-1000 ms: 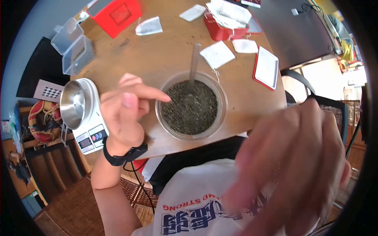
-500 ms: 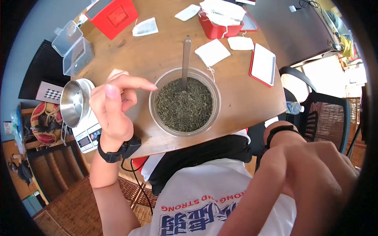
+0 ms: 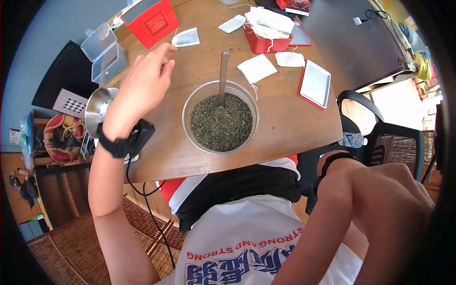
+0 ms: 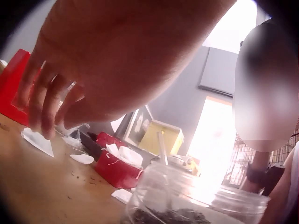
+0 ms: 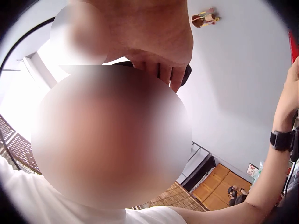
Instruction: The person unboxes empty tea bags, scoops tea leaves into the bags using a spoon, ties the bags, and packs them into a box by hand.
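Observation:
In the head view my left hand [image 3: 142,85] reaches over the table, fingers loosely bent and empty. Its fingertips are close to a flat white drawstring tea bag [image 3: 186,38]. Right of that hand stands a clear round tub [image 3: 185,124] of dried tea leaves [image 3: 221,130], with a spoon [image 3: 223,71] upright in it. My right hand [image 3: 375,199] is raised close to the head camera, its fingertips out of that view. In the right wrist view, its fingers overlap a dark piece of headgear [image 5: 186,75] by the blurred head; their grip is hidden.
A red tin [image 3: 270,45] heaped with white bags stands at the back right, its lid [image 3: 316,85] nearby. More bags [image 3: 257,69] lie around. At the left are a metal bowl [image 3: 97,111], a clear box [image 3: 111,64] and a red box [image 3: 154,23].
My left hand has swung from beside the tub, index finger pointing, forward toward the tea bag at the back. The right hand came up in a blur and now stays near the head.

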A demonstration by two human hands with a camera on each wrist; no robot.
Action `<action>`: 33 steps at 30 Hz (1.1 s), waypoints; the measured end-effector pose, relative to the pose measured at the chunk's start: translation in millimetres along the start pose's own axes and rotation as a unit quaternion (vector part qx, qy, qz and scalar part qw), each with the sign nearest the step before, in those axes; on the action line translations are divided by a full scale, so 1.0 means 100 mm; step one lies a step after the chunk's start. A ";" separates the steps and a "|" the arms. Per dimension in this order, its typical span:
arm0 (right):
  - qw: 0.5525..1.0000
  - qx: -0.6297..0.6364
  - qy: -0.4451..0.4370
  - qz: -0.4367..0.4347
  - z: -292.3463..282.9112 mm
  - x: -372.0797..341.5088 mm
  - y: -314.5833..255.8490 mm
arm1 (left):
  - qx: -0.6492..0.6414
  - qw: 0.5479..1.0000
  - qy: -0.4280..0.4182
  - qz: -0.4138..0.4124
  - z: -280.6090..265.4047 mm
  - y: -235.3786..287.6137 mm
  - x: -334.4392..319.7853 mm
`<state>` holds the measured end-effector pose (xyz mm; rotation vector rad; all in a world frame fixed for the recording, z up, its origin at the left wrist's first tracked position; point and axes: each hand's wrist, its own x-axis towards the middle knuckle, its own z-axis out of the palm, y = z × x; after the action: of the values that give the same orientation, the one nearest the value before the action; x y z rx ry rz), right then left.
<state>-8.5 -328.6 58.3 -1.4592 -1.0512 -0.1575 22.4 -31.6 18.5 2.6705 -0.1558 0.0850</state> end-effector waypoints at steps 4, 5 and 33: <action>1.000 -0.005 -0.006 -0.025 -0.05 0.12 0.00 | 0.089 0.994 0.044 0.052 0.24 -0.27 0.48; 1.000 -0.002 -0.007 -0.028 0.00 0.13 -0.01 | 0.091 0.994 0.044 0.051 0.28 -0.29 0.56; 0.996 0.049 -0.057 -0.055 -0.22 -0.04 0.14 | -0.023 0.995 0.073 0.059 0.26 0.05 -0.08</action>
<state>9.3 -346.9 50.6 -1.3356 -1.2155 -0.1012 14.7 -46.7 -2.9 2.5951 -0.2644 0.3094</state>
